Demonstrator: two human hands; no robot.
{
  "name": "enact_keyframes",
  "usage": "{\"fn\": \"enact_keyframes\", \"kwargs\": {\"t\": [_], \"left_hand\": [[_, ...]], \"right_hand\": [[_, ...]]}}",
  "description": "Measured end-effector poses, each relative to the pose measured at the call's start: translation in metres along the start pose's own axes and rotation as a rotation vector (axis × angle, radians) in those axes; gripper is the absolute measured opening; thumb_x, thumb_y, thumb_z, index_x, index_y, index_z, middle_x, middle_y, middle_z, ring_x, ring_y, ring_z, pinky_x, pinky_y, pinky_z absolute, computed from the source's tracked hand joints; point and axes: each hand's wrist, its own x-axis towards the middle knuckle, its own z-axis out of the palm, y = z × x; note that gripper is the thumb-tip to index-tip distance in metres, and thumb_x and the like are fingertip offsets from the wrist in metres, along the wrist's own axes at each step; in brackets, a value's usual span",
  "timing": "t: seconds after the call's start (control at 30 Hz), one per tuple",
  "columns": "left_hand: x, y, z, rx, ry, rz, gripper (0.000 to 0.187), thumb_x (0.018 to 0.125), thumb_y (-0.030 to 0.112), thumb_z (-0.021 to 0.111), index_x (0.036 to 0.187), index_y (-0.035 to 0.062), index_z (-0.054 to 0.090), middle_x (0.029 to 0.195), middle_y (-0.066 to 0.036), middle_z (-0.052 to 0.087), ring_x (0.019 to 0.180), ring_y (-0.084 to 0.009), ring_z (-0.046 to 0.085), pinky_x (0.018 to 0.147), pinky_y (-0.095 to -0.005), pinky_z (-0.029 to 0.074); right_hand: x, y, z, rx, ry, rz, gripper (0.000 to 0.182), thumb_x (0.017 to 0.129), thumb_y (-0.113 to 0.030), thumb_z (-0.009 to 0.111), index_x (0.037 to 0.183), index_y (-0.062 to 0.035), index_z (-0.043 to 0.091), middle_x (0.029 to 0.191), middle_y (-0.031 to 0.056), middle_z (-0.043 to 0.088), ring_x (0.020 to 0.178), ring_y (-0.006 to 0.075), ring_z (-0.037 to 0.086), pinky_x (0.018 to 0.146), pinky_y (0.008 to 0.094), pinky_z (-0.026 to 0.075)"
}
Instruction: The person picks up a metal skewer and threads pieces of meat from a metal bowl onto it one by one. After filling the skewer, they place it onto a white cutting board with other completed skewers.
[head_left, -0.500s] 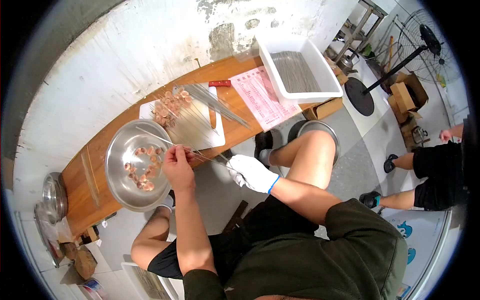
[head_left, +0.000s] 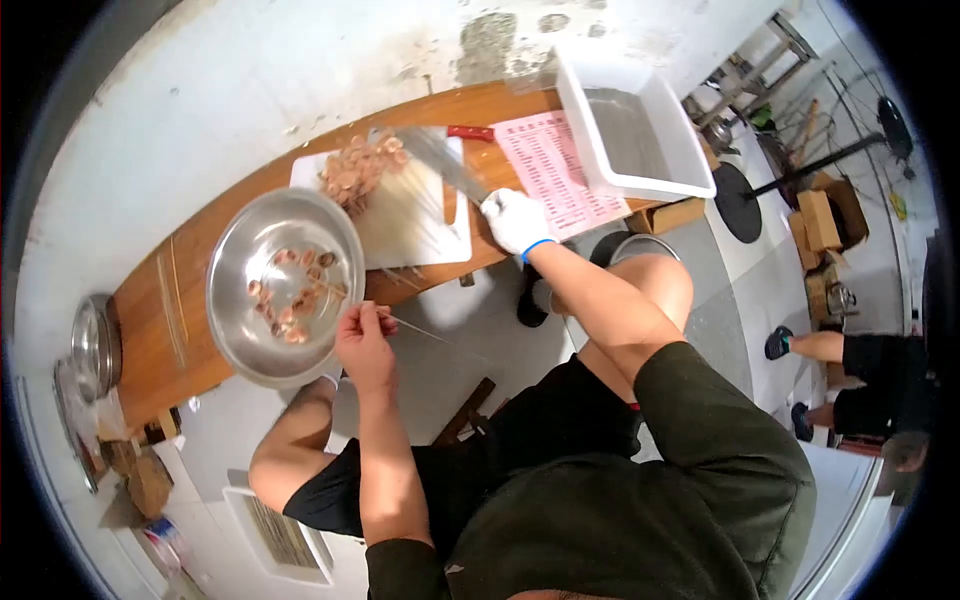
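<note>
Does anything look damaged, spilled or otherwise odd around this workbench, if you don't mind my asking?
The wall behind the workbench looks damaged: dark, blotchy patches suggest its coating has worn away. Also, the right hand is gloved while the left hand is bare. No spill stands out.

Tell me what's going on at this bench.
The bare left hand pinches a thin stick beside the metal bowl, which has small round brownish pieces in it. The gloved right hand is at the end of a bundle of sticks; its grip is unclear. More pieces are heaped on the white board. Another person is off to the right.
</note>
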Motion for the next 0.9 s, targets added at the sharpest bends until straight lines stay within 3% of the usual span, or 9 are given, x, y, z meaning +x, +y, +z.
{"fn": "enact_keyframes", "kwargs": {"t": [0.07, 0.13, 0.17, 0.2, 0.23, 0.27, 0.3, 0.43, 0.9], "left_hand": [[-0.005, 0.000, 0.001, -0.007, -0.014, -0.012, 0.014, 0.095, 0.012, 0.054, 0.088, 0.0004, 0.058, 0.079, -0.006, 0.062, 0.062, -0.0104, 0.056, 0.058, -0.0243, 0.048], [-0.009, 0.001, 0.005, -0.027, -0.036, -0.029, 0.014, 0.095, 0.012, 0.054, 0.089, 0.0003, 0.058, 0.079, -0.007, 0.063, 0.063, -0.0105, 0.056, 0.059, -0.0244, 0.049], [-0.010, 0.004, 0.007, -0.041, -0.051, -0.038, 0.014, 0.095, 0.012, 0.054, 0.089, 0.0003, 0.058, 0.080, -0.007, 0.063, 0.063, -0.0106, 0.057, 0.059, -0.0246, 0.049], [-0.010, 0.005, 0.008, -0.052, -0.068, -0.044, 0.014, 0.095, 0.012, 0.054, 0.089, 0.0002, 0.058, 0.080, -0.007, 0.063, 0.063, -0.0106, 0.057, 0.059, -0.0247, 0.049], [-0.009, 0.002, 0.008, -0.044, -0.098, -0.031, 0.014, 0.095, 0.012, 0.054, 0.089, 0.0003, 0.058, 0.080, -0.007, 0.063, 0.064, -0.0107, 0.057, 0.060, -0.0250, 0.049], [-0.008, 0.003, 0.009, -0.060, -0.103, -0.027, 0.014, 0.095, 0.012, 0.054, 0.090, 0.0005, 0.058, 0.080, -0.007, 0.063, 0.064, -0.0107, 0.057, 0.061, -0.0250, 0.049], [-0.009, 0.006, 0.010, -0.076, -0.106, -0.023, 0.013, 0.095, 0.012, 0.054, 0.090, 0.0006, 0.058, 0.080, -0.007, 0.063, 0.064, -0.0108, 0.057, 0.061, -0.0250, 0.049], [-0.017, 0.006, 0.007, -0.072, -0.130, -0.059, 0.012, 0.095, 0.012, 0.054, 0.093, 0.0008, 0.058, 0.082, -0.006, 0.063, 0.065, -0.0109, 0.058, 0.063, -0.0249, 0.050], [-0.027, -0.004, 0.003, -0.031, -0.143, -0.079, 0.012, 0.095, 0.013, 0.054, 0.095, 0.0011, 0.059, 0.080, -0.006, 0.063, 0.065, -0.0113, 0.058, 0.062, -0.0248, 0.049]], "right_hand": [[-0.007, -0.003, -0.008, 0.009, 0.155, -0.168, 0.029, 0.088, -0.030, 0.052, 0.095, -0.0053, 0.064, 0.095, 0.0221, 0.063, 0.093, 0.0383, 0.058, 0.084, 0.0446, 0.047], [-0.035, -0.019, -0.012, 0.218, 0.181, -0.205, 0.032, 0.091, -0.034, 0.052, 0.099, -0.0048, 0.063, 0.088, 0.0195, 0.064, 0.088, 0.0354, 0.061, 0.082, 0.0410, 0.048], [-0.059, -0.036, -0.023, 0.452, -0.014, -0.160, 0.036, 0.093, -0.037, 0.049, 0.102, -0.0043, 0.061, 0.087, 0.0170, 0.063, 0.081, 0.0320, 0.062, 0.077, 0.0381, 0.049], [-0.080, -0.046, -0.034, 0.521, -0.355, -0.073, 0.037, 0.095, -0.038, 0.048, 0.107, -0.0044, 0.058, 0.086, 0.0132, 0.061, 0.072, 0.0247, 0.061, 0.071, 0.0358, 0.050], [-0.105, -0.045, -0.024, 0.820, -0.538, -0.006, 0.027, 0.097, -0.027, 0.051, 0.112, -0.0052, 0.057, 0.087, 0.0046, 0.061, 0.071, 0.0092, 0.057, 0.064, 0.0246, 0.047], [-0.131, -0.057, -0.029, 1.213, -0.686, 0.135, 0.028, 0.098, -0.024, 0.050, 0.118, -0.0039, 0.053, 0.083, 0.0021, 0.059, 0.067, 0.0083, 0.054, 0.060, 0.0229, 0.046], [-0.147, -0.073, -0.041, 1.162, -0.800, 0.236, 0.029, 0.099, -0.024, 0.050, 0.117, -0.0028, 0.054, 0.078, 0.0013, 0.057, 0.062, 0.0084, 0.051, 0.057, 0.0226, 0.045], [-0.186, -0.067, -0.033, 1.224, -0.800, 0.301, 0.030, 0.098, -0.026, 0.047, 0.116, -0.0036, 0.057, 0.072, -0.0012, 0.053, 0.058, 0.0052, 0.045, 0.051, 0.0199, 0.039], [-0.197, -0.064, -0.034, 1.099, -0.740, 0.233, 0.030, 0.096, -0.021, 0.048, 0.114, -0.0002, 0.059, 0.069, -0.0016, 0.051, 0.058, 0.0059, 0.042, 0.052, 0.0212, 0.037]]}}
